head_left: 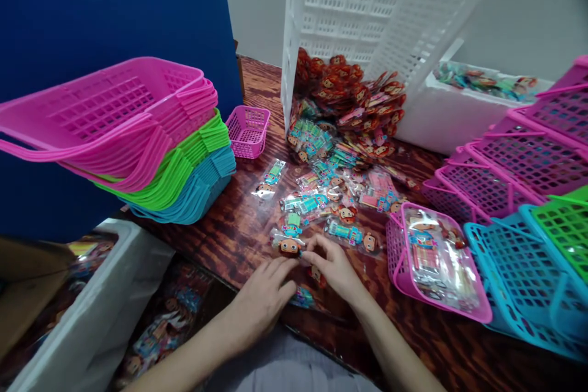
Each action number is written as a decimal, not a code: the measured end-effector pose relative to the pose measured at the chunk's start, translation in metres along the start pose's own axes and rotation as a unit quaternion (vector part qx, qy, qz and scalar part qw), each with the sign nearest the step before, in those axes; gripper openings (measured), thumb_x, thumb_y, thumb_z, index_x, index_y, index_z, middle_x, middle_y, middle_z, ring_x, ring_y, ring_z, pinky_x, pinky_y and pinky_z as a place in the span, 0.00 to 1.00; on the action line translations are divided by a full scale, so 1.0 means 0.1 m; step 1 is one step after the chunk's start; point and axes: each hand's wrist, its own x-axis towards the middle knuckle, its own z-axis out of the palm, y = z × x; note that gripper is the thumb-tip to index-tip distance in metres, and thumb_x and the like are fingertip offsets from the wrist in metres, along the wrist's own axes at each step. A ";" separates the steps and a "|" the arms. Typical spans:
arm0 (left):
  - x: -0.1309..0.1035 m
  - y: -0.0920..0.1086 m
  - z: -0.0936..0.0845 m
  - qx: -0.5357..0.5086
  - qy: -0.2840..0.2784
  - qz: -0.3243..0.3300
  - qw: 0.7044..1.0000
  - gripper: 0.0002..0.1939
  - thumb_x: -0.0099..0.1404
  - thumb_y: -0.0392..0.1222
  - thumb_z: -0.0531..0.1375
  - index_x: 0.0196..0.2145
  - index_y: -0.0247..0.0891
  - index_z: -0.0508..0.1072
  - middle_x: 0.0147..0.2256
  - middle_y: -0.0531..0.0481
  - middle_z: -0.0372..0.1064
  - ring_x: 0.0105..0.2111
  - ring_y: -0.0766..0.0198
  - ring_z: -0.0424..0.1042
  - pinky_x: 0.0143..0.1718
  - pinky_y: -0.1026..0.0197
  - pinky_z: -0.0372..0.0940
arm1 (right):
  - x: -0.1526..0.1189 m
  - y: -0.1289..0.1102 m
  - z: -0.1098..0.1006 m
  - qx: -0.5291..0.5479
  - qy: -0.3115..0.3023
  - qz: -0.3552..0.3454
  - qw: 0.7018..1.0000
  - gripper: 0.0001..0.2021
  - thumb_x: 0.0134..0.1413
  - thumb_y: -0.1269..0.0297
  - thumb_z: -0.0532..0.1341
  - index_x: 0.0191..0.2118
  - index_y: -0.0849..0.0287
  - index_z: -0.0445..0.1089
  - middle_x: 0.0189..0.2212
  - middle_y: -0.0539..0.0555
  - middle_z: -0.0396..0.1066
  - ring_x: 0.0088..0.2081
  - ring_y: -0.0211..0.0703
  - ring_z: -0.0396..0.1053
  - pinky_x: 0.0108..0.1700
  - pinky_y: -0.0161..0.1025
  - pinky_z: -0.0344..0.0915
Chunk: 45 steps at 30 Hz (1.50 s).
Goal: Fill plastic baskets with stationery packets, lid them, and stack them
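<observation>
Near the front edge of the table, both hands meet at a small clear plastic packet (290, 246) with a brown-haired cartoon doll figure inside. My right hand (334, 266) pinches the packet's right corner between thumb and finger. My left hand (264, 294) has its fingers bent and together at the lower edge, closed on the same packet; its fingertips are partly hidden. Under and between my hands lie more packets (304, 297), partly covered. Just beyond, similar packets (350, 233) with turquoise and pink figures are scattered on the wood-grain table (243, 220).
A tipped white crate (351, 9) spills packets at the back. Nested pink, green and blue baskets (138, 116) stand left; a small pink basket (248, 131) is behind them. At right are a packet-filled pink basket (482, 312), other baskets (519, 257) and a foam box (454, 116).
</observation>
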 end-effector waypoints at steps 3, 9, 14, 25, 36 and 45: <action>-0.02 0.04 0.06 0.005 0.034 0.007 0.999 0.12 0.65 0.28 0.53 0.44 0.38 0.68 0.65 0.38 0.52 0.65 0.48 0.51 0.61 0.44 0.57 | -0.09 -0.06 0.00 0.020 -0.014 0.001 1.000 0.08 0.60 0.61 0.57 0.31 0.55 0.61 0.27 0.47 0.67 0.32 0.40 0.65 0.36 0.35 0.61; 0.02 0.02 0.01 0.020 0.020 -0.007 1.000 0.10 0.63 0.27 0.54 0.40 0.37 0.67 0.71 0.36 0.32 0.69 0.43 0.40 0.64 0.37 0.50 | -0.34 -0.20 -0.04 -0.272 0.021 -0.034 0.961 0.10 0.66 0.64 0.53 0.31 0.55 0.62 0.28 0.50 0.67 0.30 0.42 0.64 0.35 0.38 0.53; 0.07 0.00 0.01 -0.016 -0.039 0.020 0.999 0.09 0.68 0.30 0.54 0.43 0.40 0.67 0.53 0.43 0.66 0.52 0.52 0.66 0.58 0.44 0.57 | -0.48 -0.30 -0.14 -0.185 -0.119 -0.047 0.974 0.12 0.67 0.62 0.55 0.31 0.55 0.68 0.30 0.49 0.71 0.34 0.41 0.67 0.37 0.35 0.56; 0.27 -0.29 -0.10 -0.004 -0.054 -0.140 0.989 0.14 0.65 0.27 0.49 0.45 0.38 0.64 0.43 0.43 0.69 0.43 0.55 0.72 0.46 0.54 0.67 | 0.62 0.34 -0.74 -0.398 0.257 0.136 0.870 0.22 0.61 0.59 0.57 0.59 0.61 0.65 0.57 0.67 0.65 0.58 0.63 0.58 0.53 0.53 0.57; 0.34 -0.22 -0.04 0.030 -0.046 -0.112 0.992 0.17 0.64 0.27 0.51 0.49 0.42 0.61 0.45 0.45 0.69 0.45 0.56 0.72 0.45 0.57 0.68 | 1.15 0.46 -0.86 -0.167 0.281 0.239 0.914 0.33 0.33 0.66 0.70 0.51 0.62 0.66 0.41 0.60 0.75 0.39 0.53 0.74 0.40 0.43 0.67; 0.38 -0.08 -0.06 -0.001 -0.067 -0.109 0.992 0.16 0.64 0.27 0.51 0.47 0.40 0.64 0.46 0.44 0.69 0.46 0.54 0.71 0.47 0.54 0.68 | 1.25 0.46 -0.75 -0.046 0.291 0.203 0.934 0.18 0.32 0.64 0.68 0.36 0.57 0.68 0.26 0.48 0.73 0.28 0.43 0.71 0.29 0.35 0.64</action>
